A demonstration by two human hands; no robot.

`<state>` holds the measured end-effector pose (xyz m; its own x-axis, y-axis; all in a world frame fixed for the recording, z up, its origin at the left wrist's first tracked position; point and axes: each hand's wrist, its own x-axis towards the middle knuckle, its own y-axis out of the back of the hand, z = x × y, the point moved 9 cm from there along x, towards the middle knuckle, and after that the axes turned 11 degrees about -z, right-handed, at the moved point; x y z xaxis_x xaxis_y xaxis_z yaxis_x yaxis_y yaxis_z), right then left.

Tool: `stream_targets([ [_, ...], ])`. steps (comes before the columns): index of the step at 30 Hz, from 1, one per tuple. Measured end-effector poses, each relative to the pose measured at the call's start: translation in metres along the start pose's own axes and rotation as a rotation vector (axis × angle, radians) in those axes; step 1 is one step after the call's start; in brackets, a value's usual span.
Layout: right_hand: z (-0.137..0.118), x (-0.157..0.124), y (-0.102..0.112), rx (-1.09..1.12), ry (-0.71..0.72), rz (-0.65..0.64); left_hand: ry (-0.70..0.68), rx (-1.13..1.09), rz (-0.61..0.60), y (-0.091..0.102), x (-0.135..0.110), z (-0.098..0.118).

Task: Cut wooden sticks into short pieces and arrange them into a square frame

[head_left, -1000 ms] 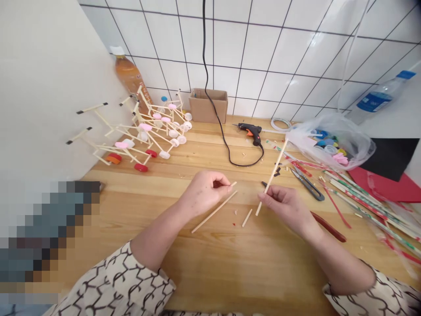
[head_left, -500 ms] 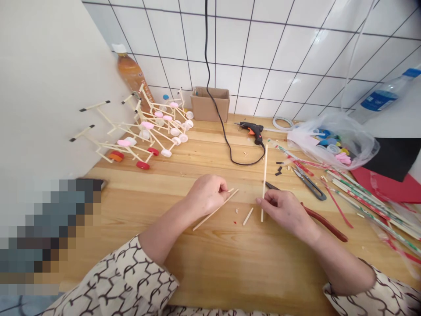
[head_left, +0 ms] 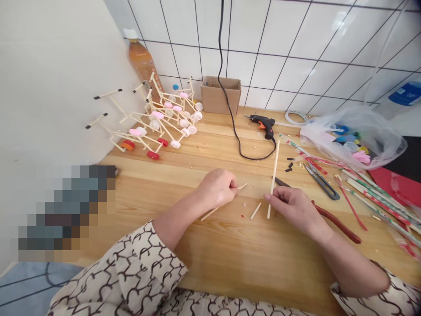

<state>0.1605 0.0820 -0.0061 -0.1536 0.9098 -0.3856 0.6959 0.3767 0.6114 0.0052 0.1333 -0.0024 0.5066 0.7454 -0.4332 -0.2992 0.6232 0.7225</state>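
Observation:
My left hand (head_left: 217,188) is pinched around the tip of a thin wooden stick (head_left: 209,214), which runs under the palm and shows beyond the fingers. My right hand (head_left: 294,206) grips a second, longer wooden stick (head_left: 273,171) between thumb and fingers, holding it nearly upright. A short wooden stick piece (head_left: 255,211) lies on the wooden tabletop (head_left: 263,263) between my hands. The dark jaws of red-handled pliers (head_left: 337,224) reach just past my right hand.
Thread snips (head_left: 322,187) and striped paper strips (head_left: 378,202) lie right of my right hand. Behind stand a hot glue gun (head_left: 263,123) with its black cord (head_left: 250,157), a cardboard box (head_left: 220,95), a stick-built model with bottle-cap wheels (head_left: 158,125), and a plastic bag of caps (head_left: 351,136).
The stick in my right hand has swung from leaning right to nearly upright. My left hand now covers the middle of the other stick. The whole view has shifted slightly right.

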Motion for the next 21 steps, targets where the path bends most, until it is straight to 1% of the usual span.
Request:
stream_targets([
  [6,0.001,-0.001,-0.002,0.15,-0.005,-0.046,0.011,0.018,-0.017,-0.002,-0.001,0.001],
  [10,0.006,0.0,-0.004,0.256,0.023,-0.069,0.017,0.0,-0.012,-0.002,-0.001,0.002],
  [17,0.011,0.001,-0.006,0.336,0.054,-0.084,-0.003,-0.032,0.012,-0.003,0.0,0.002],
  [21,0.011,0.001,-0.007,0.344,0.065,-0.084,-0.018,-0.019,0.012,-0.006,0.001,0.0],
])
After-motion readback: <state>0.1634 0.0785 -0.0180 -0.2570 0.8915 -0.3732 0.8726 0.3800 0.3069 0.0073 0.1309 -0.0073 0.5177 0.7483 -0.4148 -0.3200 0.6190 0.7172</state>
